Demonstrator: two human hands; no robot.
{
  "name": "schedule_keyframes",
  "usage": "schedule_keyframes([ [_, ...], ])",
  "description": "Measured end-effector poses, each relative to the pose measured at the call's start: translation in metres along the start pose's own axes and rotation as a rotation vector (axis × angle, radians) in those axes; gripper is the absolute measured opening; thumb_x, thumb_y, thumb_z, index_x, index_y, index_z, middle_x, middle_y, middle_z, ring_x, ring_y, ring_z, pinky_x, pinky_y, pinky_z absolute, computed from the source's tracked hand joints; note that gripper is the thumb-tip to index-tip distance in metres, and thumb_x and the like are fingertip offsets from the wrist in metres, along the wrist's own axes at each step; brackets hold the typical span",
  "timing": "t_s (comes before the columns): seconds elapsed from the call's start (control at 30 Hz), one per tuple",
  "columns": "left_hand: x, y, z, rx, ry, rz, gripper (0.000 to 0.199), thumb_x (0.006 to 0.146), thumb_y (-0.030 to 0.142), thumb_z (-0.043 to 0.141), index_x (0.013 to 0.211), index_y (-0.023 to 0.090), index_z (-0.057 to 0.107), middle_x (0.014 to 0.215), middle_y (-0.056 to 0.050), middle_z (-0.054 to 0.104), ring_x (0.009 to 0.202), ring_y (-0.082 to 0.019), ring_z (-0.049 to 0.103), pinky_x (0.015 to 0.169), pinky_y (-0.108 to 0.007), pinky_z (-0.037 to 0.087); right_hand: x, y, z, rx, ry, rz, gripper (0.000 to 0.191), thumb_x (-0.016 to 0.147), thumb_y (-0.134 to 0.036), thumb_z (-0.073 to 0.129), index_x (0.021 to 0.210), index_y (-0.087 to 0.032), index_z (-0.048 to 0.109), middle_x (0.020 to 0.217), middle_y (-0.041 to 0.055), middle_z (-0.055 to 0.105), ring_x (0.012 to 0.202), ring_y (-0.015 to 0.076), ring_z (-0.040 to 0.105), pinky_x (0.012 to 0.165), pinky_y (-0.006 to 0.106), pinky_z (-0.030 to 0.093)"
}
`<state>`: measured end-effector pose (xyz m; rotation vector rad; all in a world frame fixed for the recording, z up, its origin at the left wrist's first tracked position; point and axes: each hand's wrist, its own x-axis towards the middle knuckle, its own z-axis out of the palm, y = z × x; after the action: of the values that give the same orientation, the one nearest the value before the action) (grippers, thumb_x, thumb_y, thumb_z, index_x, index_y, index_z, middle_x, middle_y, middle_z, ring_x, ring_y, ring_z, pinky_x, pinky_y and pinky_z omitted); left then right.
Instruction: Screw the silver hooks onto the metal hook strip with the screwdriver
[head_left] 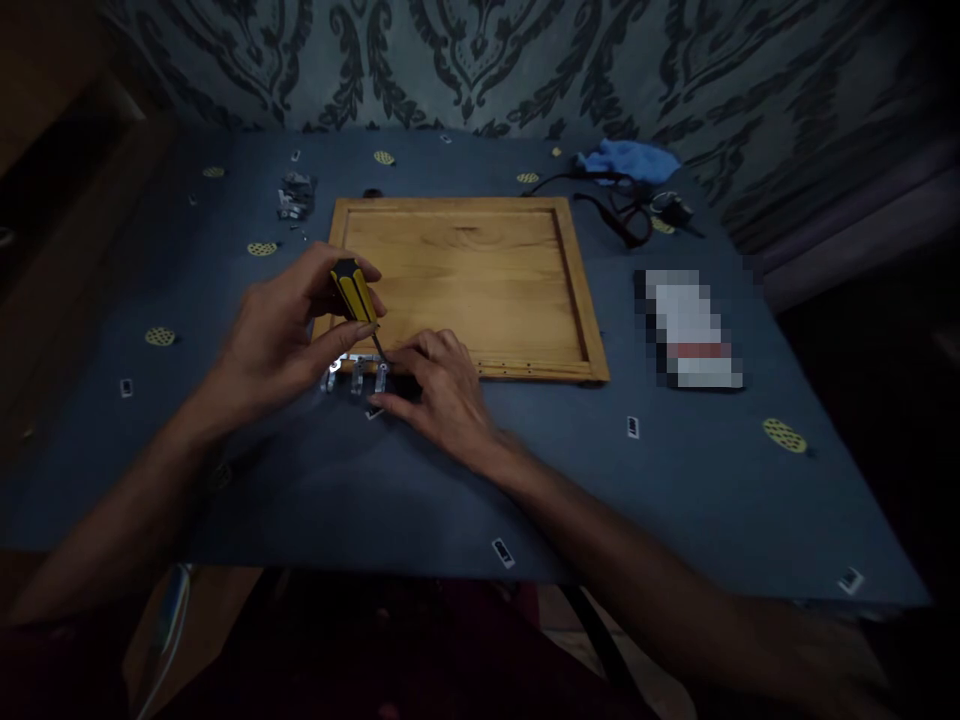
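My left hand (281, 325) is wrapped round the yellow and black handle of a screwdriver (352, 292), whose shaft slants down to the near edge of a framed wooden panel (465, 275). At that edge, near the panel's left corner, sit several small metal brackets (358, 375) that jut toward me. My right hand (446, 395) rests on the same edge just right of the screwdriver tip, with thumb and forefinger beside the rightmost bracket. Whether its fingertips pinch anything small is hidden.
More metal parts (296, 195) and tiny screws lie behind the panel's left side. Dark glasses (626, 215), a blue cloth (630, 160) and keys (671, 208) are at the back right. A blurred-out rectangular object (694, 330) lies right of the panel on the blue tablecloth (315, 500).
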<state>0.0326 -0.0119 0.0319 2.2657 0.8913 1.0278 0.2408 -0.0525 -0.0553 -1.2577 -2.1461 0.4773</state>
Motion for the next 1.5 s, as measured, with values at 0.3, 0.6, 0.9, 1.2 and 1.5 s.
schedule_keyframes([
  [0.3, 0.0002, 0.0004, -0.0029, -0.039, 0.16, 0.015, 0.04, 0.091, 0.043, 0.088, 0.118, 0.019, 0.07, 0.102, -0.006, 0.078, 0.09, -0.022, 0.079, 0.084, -0.04, 0.07, -0.0001, -0.0002, 0.0002, 0.008, 0.004, 0.001, 0.048, 0.095, -0.057, 0.079, 0.129, -0.024, 0.076, 0.114, 0.0102, 0.07, 0.111, 0.0323, 0.058, 0.095, 0.048, 0.049],
  [0.6, -0.0002, 0.001, 0.0019, -0.007, 0.122, 0.042, 0.034, 0.094, 0.04, 0.085, 0.112, 0.018, 0.067, 0.099, -0.005, 0.079, 0.091, -0.022, 0.08, 0.079, -0.038, 0.07, 0.0002, -0.0018, -0.003, -0.002, -0.011, 0.005, 0.051, 0.095, -0.06, 0.077, 0.131, -0.024, 0.076, 0.116, 0.0102, 0.07, 0.11, 0.0318, 0.057, 0.094, 0.047, 0.049],
  [0.9, -0.0031, -0.0029, 0.004, 0.035, 0.113, 0.031, 0.026, 0.093, 0.031, 0.083, 0.11, 0.021, 0.067, 0.099, -0.002, 0.078, 0.088, -0.02, 0.079, 0.077, -0.034, 0.069, 0.0001, -0.0006, -0.0001, -0.006, -0.003, 0.009, 0.051, 0.094, -0.061, 0.078, 0.13, -0.025, 0.076, 0.115, 0.0096, 0.07, 0.11, 0.0314, 0.057, 0.094, 0.047, 0.049],
  [1.2, -0.0001, 0.0041, 0.0022, 0.048, 0.081, -0.006, 0.024, 0.094, 0.041, 0.083, 0.104, 0.025, 0.069, 0.093, -0.001, 0.077, 0.084, -0.02, 0.078, 0.075, -0.034, 0.069, 0.0001, -0.0003, -0.0007, -0.011, -0.017, 0.014, 0.053, 0.093, -0.061, 0.078, 0.129, -0.022, 0.076, 0.115, 0.01, 0.07, 0.109, 0.032, 0.057, 0.093, 0.048, 0.049],
  [1.5, 0.0018, 0.0044, 0.0065, 0.063, 0.021, 0.032, 0.012, 0.093, 0.023, 0.077, 0.103, 0.023, 0.07, 0.094, -0.004, 0.081, 0.083, -0.02, 0.079, 0.072, -0.03, 0.064, 0.0024, -0.0048, -0.0037, -0.019, -0.035, 0.038, 0.049, 0.094, -0.057, 0.079, 0.129, -0.022, 0.077, 0.113, 0.011, 0.07, 0.109, 0.0323, 0.057, 0.093, 0.047, 0.049],
])
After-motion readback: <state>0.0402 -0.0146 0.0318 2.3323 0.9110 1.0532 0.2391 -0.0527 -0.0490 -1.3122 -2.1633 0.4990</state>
